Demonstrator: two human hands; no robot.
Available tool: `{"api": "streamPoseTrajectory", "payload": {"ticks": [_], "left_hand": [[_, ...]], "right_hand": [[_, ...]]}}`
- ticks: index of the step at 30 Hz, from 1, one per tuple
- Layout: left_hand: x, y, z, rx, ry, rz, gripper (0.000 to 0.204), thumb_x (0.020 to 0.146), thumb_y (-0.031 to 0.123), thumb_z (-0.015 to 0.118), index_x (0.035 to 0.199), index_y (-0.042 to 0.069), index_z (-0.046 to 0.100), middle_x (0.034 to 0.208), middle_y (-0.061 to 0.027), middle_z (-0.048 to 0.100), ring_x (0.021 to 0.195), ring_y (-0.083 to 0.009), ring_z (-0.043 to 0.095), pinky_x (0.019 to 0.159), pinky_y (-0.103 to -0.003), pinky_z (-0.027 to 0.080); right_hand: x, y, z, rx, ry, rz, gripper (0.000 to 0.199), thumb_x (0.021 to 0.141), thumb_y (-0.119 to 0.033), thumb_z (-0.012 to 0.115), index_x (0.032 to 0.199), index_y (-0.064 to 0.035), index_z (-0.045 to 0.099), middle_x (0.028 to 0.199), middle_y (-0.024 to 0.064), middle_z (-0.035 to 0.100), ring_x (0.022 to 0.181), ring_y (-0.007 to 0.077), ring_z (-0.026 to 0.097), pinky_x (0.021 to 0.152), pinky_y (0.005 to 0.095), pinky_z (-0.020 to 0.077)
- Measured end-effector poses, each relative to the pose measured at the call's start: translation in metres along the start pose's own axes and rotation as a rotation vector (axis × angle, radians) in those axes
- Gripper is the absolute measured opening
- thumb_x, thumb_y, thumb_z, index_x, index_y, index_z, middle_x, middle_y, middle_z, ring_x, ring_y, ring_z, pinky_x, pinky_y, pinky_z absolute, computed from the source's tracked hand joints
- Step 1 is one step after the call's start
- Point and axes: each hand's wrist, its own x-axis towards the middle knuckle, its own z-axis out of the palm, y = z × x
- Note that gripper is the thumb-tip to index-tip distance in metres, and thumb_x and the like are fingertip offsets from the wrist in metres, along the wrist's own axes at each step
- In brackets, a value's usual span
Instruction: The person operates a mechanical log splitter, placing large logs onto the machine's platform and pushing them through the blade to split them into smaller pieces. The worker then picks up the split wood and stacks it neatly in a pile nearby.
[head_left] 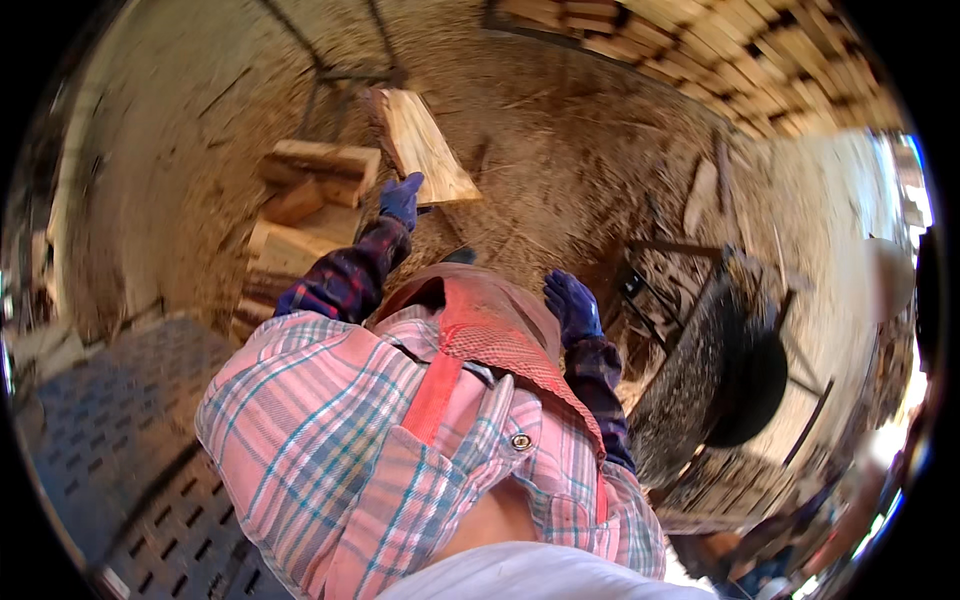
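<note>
On straw-strewn ground beside a stack of split logs (300, 215), the person leans forward, their pink plaid shirt (330, 430) and a red mesh apron strap (435, 395) filling the lower middle of the view. The left hand (401, 198), in a blue glove, is stretched ahead and closed around the lower edge of 1 pale split piece of wood (425, 145), which stands tilted in the air above the glove with its flat cut face turned toward the camera; the fingers wrap the wood's near end, though the blur hides how tightly. That piece sits just right of the log stack and does not appear to touch it. The right hand (572, 305), also in a blue glove, hangs lower and nearer the body, fingers loosely curled and partly open, with nothing in it; it is well apart from the held wood. Both forearms wear dark plaid sleeves. To the right of the right hand stands a dark metal frame (650, 290) and, beyond it, a large dark round tub or wheel shape (745, 385), too blurred to name surely. A dark perforated mat (120, 430) covers the ground at the lower left. A long row of stacked firewood (740, 60) runs across the top right.
</note>
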Motion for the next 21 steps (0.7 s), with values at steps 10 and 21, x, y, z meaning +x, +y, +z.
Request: {"api": "streamPoseTrajectory", "payload": {"ticks": [10,21], "left_hand": [[0.101,-0.024,-0.152,0.835,-0.404,-0.485,0.028,0.086,0.032,0.054,0.098,0.007,0.058,0.086,-0.0089,0.06,0.074,-0.0239,0.059,0.065,-0.038,0.05],[0.059,-0.218,0.152,1.52,-1.104,-0.324,0.026,0.092,0.032,0.038,0.075,0.018,0.05,0.06,-0.004,0.044,0.058,-0.0195,0.048,0.051,-0.041,0.042]], "right_hand": [[-0.01,0.014,0.07,0.012,0.201,-0.275,0.042,0.082,-0.034,0.063,0.113,-0.0056,0.061,0.104,0.0027,0.062,0.088,0.0124,0.056,0.076,0.0273,0.0429],[-0.191,0.202,0.043,0.313,1.091,-0.734,0.03,0.085,-0.032,0.06,0.069,-0.0072,0.052,0.066,-0.0061,0.044,0.064,0.0058,0.037,0.056,0.0253,0.0331]]}}
